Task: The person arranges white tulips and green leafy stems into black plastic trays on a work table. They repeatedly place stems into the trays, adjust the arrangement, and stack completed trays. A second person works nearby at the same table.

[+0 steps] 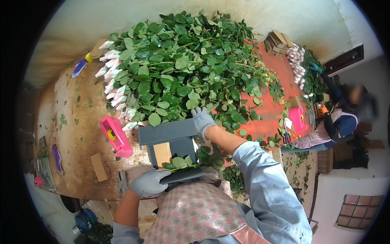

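Reaching right hand [202, 119], gripping left hand [148, 182]

glossy leaves [183, 61], ribbed grey plastic tray [166, 132]

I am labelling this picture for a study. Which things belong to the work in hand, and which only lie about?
In the work:
- left hand on the leafy stem
- right hand reaching to the heap of rose stems
- grey grooved stand

Lying about:
- pink tape dispenser
- cardboard piece
- purple strip
- cardboard stack
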Motion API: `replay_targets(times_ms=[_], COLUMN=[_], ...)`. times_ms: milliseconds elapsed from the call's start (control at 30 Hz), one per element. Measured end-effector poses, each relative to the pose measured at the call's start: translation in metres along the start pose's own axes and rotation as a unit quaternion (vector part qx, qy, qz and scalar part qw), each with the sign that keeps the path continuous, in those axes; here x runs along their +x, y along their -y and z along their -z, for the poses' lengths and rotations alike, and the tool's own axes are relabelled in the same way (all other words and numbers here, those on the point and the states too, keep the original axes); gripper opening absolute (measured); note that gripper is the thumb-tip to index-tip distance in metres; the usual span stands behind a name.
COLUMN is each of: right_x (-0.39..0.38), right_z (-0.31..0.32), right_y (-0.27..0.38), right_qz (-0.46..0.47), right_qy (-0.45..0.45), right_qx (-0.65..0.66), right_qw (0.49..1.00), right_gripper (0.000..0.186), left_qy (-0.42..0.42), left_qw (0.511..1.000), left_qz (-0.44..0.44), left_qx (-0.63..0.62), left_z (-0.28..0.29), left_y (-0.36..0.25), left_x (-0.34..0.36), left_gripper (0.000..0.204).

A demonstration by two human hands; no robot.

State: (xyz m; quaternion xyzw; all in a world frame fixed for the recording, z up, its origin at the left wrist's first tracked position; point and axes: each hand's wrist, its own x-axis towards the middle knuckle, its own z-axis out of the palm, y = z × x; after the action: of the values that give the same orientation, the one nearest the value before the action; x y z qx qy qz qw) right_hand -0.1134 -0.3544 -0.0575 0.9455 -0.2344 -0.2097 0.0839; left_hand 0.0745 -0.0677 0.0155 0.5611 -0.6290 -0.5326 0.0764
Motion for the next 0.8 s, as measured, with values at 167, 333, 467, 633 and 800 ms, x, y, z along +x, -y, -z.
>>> replay_targets(times_ms=[167,333,467,633,800], right_x=[-0.024,-0.084,-0.131,-0.165,-0.157], right_z=[0.055,0.163,0.187,0.191,0.123], right_y=[-0.044,-0.08,-0.056,-0.009,0.031], right_qz=[-0.09,-0.116,-0.076,-0.02,-0.012], right_qy=[-0.241,-0.388,-0.407,-0.321,-0.086], right_qx=[-0.052,-0.092,-0.104,-0.092,-0.044], right_qw=[0.965,0.91,0.904,0.942,0.995], right_gripper=[0.024,0.022,0.02,0.018,0.014], left_qy=[0.026,0.01,0.006,-0.004,0.025], left_qw=[0.999,1.0,1.0,0.996,0.998], left_qz=[0.01,0.012,-0.001,0.084,0.031], left_qx=[-0.017,-0.015,-0.018,0.008,-0.051], left_z=[0.007,-0.004,-0.006,-0.025,-0.037], left_y=[-0.01,0.001,0.006,0.025,0.053], left_x=[0.0,0.002,0.001,0.002,0.004], left_gripper=[0.048,0.048,0.048,0.047,0.051])
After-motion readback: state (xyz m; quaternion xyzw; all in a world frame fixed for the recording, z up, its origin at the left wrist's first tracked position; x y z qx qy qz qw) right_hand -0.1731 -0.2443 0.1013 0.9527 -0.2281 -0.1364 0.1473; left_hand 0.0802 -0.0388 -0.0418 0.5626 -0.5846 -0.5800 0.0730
